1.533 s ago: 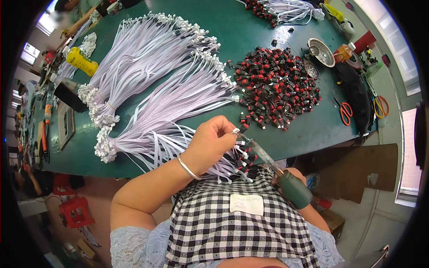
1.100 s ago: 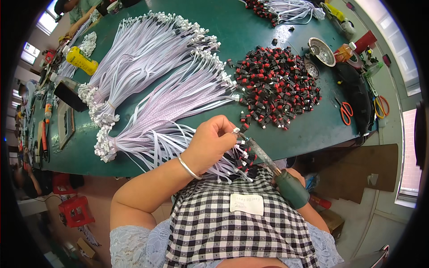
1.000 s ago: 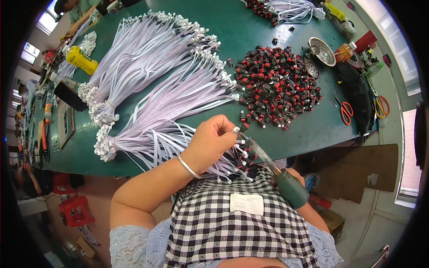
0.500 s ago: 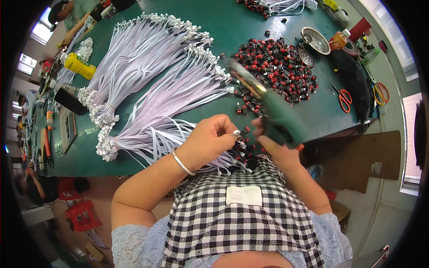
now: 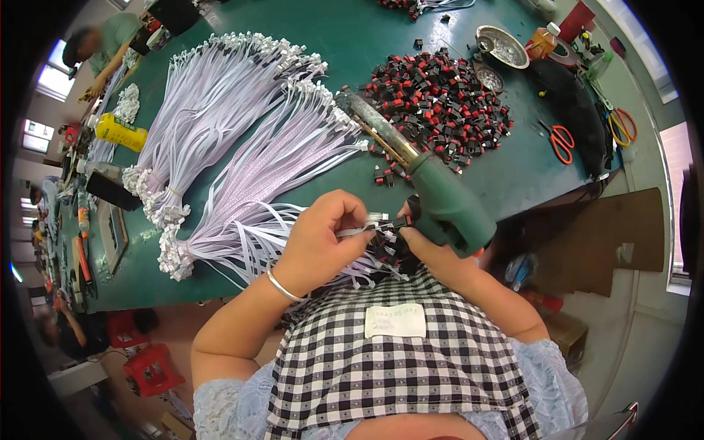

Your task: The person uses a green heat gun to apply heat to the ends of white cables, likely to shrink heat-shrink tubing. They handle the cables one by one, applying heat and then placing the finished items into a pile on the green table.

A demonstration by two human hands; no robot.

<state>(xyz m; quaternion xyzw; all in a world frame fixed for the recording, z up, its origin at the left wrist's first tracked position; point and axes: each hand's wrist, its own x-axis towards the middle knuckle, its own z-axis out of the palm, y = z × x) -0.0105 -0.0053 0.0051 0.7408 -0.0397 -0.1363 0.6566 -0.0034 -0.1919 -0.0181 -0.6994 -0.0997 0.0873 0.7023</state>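
Observation:
My left hand [image 5: 319, 238], a bracelet at its wrist, is closed, pinching a flat white cable [image 5: 355, 232] near its white plug end. Close beside it, my right hand [image 5: 444, 262] is closed with thumb and finger on a small black switch [image 5: 402, 223]. A green heat gun [image 5: 446, 192] with a metal barrel slants over the right hand, its nozzle pointing away to the left. Its body hides some of my right fingers, so whether they also grip it is unclear. Below both hands, black switches [image 5: 389, 251] on cable ends lie near my checked apron.
Two fanned cable bundles [image 5: 253, 158] cover the left of the green table [image 5: 308, 22]. Black-and-red switches [image 5: 447, 110] are heaped beyond the gun. Farther right are a metal bowl [image 5: 506, 45], a bottle [image 5: 543, 42] and orange-handled scissors [image 5: 562, 144]. Another person [image 5: 110, 44] works at far left.
My right hand has come closer to my left, bringing their fingertips almost together. The heat gun's barrel, smeared before, now shows more sharply. The whole view has shifted slightly.

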